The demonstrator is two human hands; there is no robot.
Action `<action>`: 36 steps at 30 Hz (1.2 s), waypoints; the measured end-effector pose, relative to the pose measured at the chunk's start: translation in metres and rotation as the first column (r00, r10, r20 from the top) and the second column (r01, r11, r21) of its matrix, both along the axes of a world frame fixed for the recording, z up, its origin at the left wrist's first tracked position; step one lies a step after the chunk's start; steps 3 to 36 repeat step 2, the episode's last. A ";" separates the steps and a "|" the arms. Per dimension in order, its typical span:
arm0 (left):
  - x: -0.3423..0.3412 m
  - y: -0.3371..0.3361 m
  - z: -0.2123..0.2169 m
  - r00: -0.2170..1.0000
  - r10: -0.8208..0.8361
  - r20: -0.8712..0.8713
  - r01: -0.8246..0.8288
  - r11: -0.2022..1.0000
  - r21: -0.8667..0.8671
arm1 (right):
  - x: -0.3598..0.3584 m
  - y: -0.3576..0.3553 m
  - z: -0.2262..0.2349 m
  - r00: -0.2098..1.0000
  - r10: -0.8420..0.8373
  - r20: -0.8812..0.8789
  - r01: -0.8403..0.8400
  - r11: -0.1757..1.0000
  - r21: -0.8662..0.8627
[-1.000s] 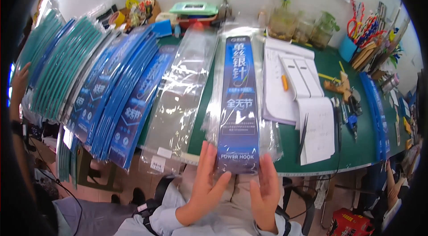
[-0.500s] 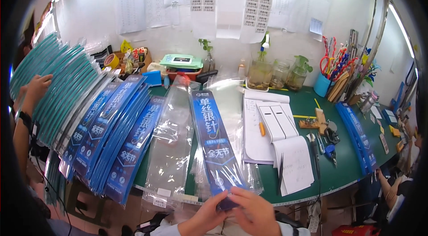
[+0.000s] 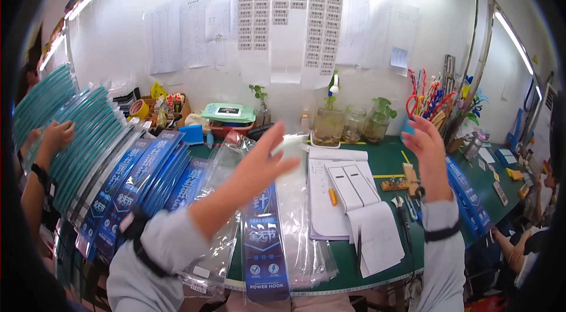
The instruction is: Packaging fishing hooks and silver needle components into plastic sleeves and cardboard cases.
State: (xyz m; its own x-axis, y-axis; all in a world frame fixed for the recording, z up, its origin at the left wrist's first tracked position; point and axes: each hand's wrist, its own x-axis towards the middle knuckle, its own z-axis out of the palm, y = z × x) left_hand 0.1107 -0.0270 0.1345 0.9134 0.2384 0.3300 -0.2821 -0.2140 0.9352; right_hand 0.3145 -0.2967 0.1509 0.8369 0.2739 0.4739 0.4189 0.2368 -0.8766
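A long blue printed sleeve pack [image 3: 265, 256] lies at the table's front edge, on top of clear plastic bags [image 3: 304, 235]. Raised over its far end is my left hand [image 3: 250, 173], fingers spread, with nothing in it; it hides part of the pack. My right hand [image 3: 429, 156] is lifted too, beside the scissors and pens, its fingers apart and holding nothing. More clear bags [image 3: 215, 235] lie left of the pack, partly behind my left arm. Farther left, a row of blue packs [image 3: 127, 185] leans in overlapping layers.
Teal packs [image 3: 88, 135] stand at the far left, where a co-worker's hand [image 3: 57, 137] touches them. Right of the bags lie a notebook [image 3: 330, 217], an orange cutter [image 3: 333, 196] and a wooden block [image 3: 409, 177]. Glass plant jars [image 3: 328, 128] line the wall. Blue packs [image 3: 467, 200] lie at right.
Both my hands have let go of the blue pack and risen apart, left hand to the left, right hand to the right. The pack now lies straighter at the front edge. The view has shifted.
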 end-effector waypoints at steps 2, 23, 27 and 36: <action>0.073 0.031 0.006 0.991 0.100 -0.092 -0.104 0.994 -0.041 | 0.016 0.008 0.005 0.999 0.051 -0.019 -0.051 0.999 0.011; 0.073 0.031 0.006 0.991 0.100 -0.092 -0.104 0.994 -0.041 | 0.016 0.008 0.005 0.999 0.051 -0.019 -0.051 0.999 0.011; 0.073 0.031 0.006 0.991 0.100 -0.092 -0.104 0.994 -0.041 | 0.016 0.008 0.005 0.999 0.051 -0.019 -0.051 0.999 0.011; 0.073 0.031 0.006 0.991 0.100 -0.092 -0.104 0.994 -0.041 | 0.016 0.008 0.005 0.999 0.051 -0.019 -0.051 0.999 0.011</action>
